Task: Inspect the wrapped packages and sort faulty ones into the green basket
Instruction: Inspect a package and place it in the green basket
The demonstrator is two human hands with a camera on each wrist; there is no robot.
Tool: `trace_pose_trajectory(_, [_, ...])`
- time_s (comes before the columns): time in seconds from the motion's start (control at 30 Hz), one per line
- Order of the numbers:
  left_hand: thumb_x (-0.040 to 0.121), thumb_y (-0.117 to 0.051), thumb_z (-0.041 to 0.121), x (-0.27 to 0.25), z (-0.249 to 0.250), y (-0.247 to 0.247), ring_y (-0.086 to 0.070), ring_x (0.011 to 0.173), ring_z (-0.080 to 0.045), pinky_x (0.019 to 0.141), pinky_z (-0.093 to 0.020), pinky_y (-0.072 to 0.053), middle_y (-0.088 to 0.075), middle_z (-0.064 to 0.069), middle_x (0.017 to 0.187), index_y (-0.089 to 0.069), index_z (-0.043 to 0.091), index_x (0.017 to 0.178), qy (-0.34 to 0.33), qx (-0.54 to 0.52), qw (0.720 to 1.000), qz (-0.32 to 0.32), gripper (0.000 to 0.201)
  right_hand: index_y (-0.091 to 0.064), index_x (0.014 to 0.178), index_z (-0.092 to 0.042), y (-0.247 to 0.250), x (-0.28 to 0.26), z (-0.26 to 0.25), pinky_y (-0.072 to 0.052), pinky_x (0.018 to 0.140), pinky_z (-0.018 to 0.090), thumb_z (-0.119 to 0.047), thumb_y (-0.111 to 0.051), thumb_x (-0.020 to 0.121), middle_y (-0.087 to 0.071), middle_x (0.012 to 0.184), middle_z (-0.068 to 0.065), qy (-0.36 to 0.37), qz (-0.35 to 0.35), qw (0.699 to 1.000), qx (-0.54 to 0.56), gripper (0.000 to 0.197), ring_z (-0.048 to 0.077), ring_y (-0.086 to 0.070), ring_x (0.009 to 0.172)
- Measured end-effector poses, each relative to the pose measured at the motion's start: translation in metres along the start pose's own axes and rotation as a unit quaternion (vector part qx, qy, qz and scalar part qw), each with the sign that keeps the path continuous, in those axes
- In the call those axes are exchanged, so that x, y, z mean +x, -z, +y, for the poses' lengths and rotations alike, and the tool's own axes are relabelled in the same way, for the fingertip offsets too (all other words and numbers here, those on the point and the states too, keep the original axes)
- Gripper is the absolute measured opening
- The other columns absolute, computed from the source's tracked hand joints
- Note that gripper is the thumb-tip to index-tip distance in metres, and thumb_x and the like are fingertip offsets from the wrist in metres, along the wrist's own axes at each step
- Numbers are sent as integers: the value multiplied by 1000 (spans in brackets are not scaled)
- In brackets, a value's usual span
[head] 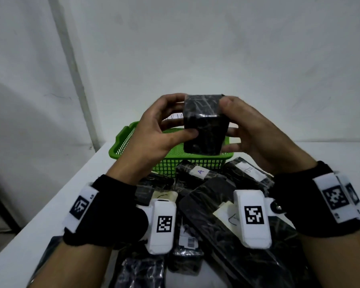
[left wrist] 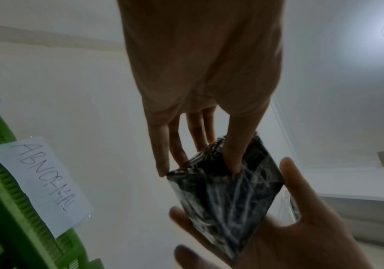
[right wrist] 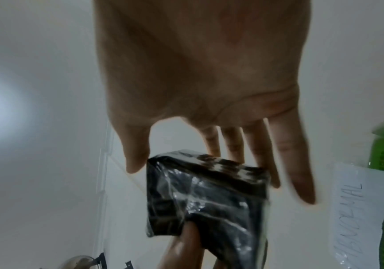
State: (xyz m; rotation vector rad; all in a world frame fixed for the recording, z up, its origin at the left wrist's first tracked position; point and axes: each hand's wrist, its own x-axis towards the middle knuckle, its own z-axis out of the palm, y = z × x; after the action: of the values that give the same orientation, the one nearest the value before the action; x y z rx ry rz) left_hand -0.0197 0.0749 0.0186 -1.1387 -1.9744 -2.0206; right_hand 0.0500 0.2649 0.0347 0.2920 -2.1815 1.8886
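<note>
**Package up for inspection above the green basket**

Here we are with one black wrapped package lifted over the green basket, both hands on it. Our left hand pinches it, thumb across the near face and fingers behind; our right hand grips the other side, thumb at the top corner, fingers spread along the far side. The film is shiny and creased all over.

To do this check well, we'd turn it slowly, one face at a time, keeping the pinch light so the wrap isn't pulled, and looking along seams and corners for tears or loose film. No label shows on the faces towards us, while packages in the pile nearer to us than the basket carry white tags.

Hard to judge: the far and under faces are hidden. The basket's inside is largely blocked by our hands. Its paper sign reads "ABNORMAL" from the left wrist; the right wrist view is blurred.
</note>
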Motion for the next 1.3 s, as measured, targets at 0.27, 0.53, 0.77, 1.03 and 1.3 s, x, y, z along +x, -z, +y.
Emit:
trace_pose_trajectory(0.27, [87,-55,-5,0,0,-1,-55,132,-16,108,-41,-46,-63,2,136,-58,22,131,-31,19,999,-30,52,-70,110,-17,1,4,2,-57,82,40,-35,-72,70,-78,94,-1,8,26,1000,-5,44,18,-75,81])
trace_pose_trajectory(0.53, [86,-53,63,-2,8,-5,-75,83,-28,65,-30,-58,-73,-10,114,-61,19,126,131,-48,990,-38,60,-45,147,-32,3,0,8,-54,92,22,-22,-94,60,-55,140,-15,123,1,988,-89,100,3,-65,116])
trace_pose_trajectory(0.77, [80,-72,20,-3,4,-3,-70,107,-20,80,-34,-59,-62,-3,131,-50,20,135,74,-71,994,-34,59,-48,144,-27,1,3,4,-57,78,29,-30,-68,93,-72,118,-6,47,32,998,-9,56,8,-72,98])
trace_pose_trajectory(1.03, [83,-72,21,-6,8,-7,-72,102,-19,83,-31,-57,-69,-6,123,-44,25,135,52,-59,996,-51,59,-62,123,-19,5,3,7,-60,76,36,-20,-80,73,-74,112,6,131,73,988,-32,54,23,-75,94])
trace_pose_trajectory(1.3, [76,-74,-11,-3,0,-2,-54,131,-14,104,-43,-51,-63,4,131,-49,23,137,-25,33,996,-84,75,-68,114,-20,6,2,-2,-57,75,29,-32,-69,87,-73,97,-8,85,7,996,20,30,6,-69,89])
